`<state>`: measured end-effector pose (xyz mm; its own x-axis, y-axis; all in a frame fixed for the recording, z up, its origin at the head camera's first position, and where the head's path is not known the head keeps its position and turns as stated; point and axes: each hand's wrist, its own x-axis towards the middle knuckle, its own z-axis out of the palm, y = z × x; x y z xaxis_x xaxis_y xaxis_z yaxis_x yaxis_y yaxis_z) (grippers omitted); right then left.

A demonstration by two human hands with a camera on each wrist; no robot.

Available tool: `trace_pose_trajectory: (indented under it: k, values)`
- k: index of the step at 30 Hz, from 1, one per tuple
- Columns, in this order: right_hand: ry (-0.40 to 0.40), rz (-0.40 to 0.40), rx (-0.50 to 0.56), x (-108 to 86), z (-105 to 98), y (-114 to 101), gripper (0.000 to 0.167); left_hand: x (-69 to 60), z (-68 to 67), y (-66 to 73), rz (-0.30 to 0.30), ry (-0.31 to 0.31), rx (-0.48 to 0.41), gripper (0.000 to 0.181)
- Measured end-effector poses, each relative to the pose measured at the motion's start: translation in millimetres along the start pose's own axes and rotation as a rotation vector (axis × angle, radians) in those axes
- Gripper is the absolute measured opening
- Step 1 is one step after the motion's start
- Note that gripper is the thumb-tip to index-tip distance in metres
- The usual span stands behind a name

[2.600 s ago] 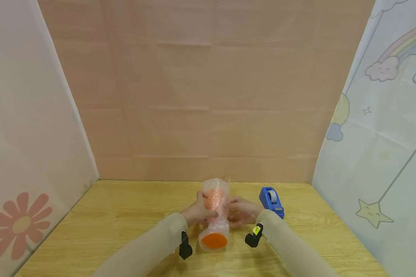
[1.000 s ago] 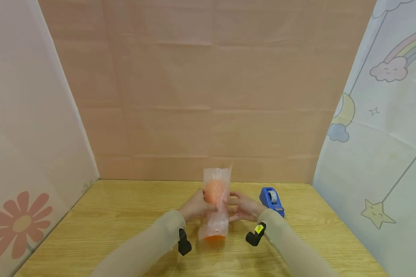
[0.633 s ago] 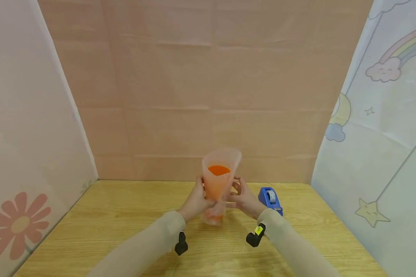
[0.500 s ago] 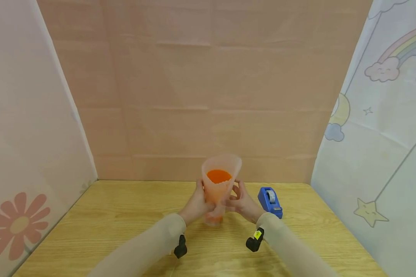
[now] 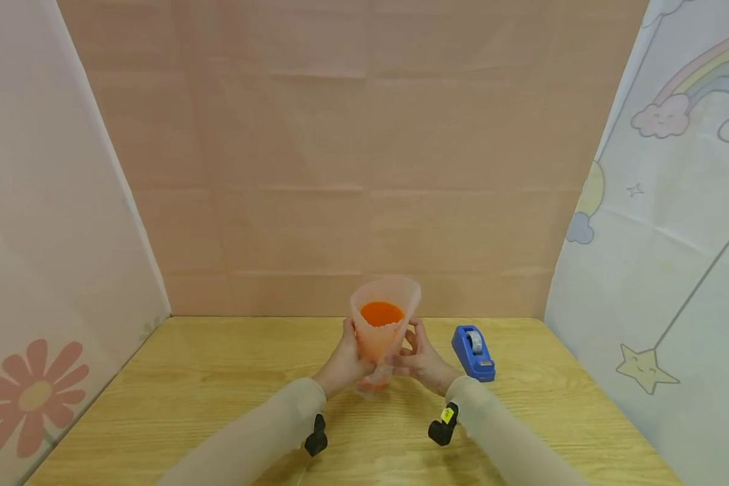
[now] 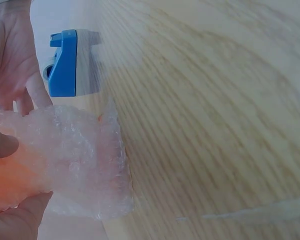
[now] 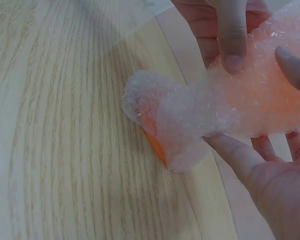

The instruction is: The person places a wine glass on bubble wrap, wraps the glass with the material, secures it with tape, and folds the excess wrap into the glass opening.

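Observation:
An orange vase-shaped object point(image 5: 378, 344), narrow at its waist, stands tilted in a sleeve of bubble wrap point(image 5: 412, 297). Its round orange top shows through the wrap's wide open upper end in the head view. My left hand point(image 5: 342, 361) grips the left side, thumb across the front. From the right, my right hand point(image 5: 426, 361) holds the wrap between thumb and fingers; some fingertips are hidden behind it. In the right wrist view the wrapped lower end point(image 7: 162, 120) is close to the tabletop, an orange edge point(image 7: 155, 147) peeking out. Whether it touches the table, I cannot tell.
A blue tape dispenser point(image 5: 474, 354) with a roll of tape stands right of my right hand on the wooden table point(image 5: 231, 364). Pinkish sheeting point(image 5: 364, 169) hangs behind the table, with printed panels on both sides.
The wrapped object, earlier with its orange lower end facing me, has been tipped upright so its top now faces me. Both hands kept hold, and the right fingers shifted higher on the wrap.

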<state>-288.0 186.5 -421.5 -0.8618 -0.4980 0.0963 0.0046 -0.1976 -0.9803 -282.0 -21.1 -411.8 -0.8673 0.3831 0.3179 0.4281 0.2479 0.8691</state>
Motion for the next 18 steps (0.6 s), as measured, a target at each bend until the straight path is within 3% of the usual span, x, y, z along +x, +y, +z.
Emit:
trace_pose_trajectory:
  k: [18]
  values:
    - [-0.017,0.003,-0.067,3.5,0.2,-3.0,0.092,0.8,-3.5,-2.7,-0.025,-0.018,-0.011,0.093]
